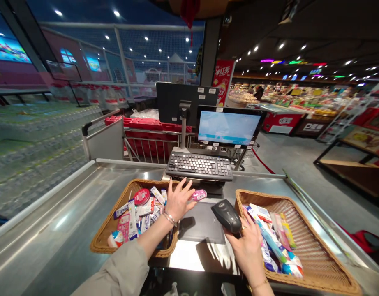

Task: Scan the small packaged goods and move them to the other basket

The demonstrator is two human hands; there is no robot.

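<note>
My left hand [178,200] reaches over the right rim of the left wicker basket [98,240]. Its thumb and fingertips are closed on a small pink package [199,195], whose exact kind I cannot make out. In my right hand [248,242] is a black handheld barcode scanner [227,216], its head pointing up and left toward the package. Snack sticks, a round red tub [142,197] and a blue, white and orange egg-shaped pack [116,238] fill the left basket. The right wicker basket [325,250] holds several colourful packs along its left side, close to my right hand.
Between the baskets lies a dark flat scanner plate [202,230] set in the metal counter [69,205]. Behind it stand a black keyboard [199,165], a lit monitor [228,126] and a second screen turned away [167,102]. A cart [152,148] stands beyond the counter.
</note>
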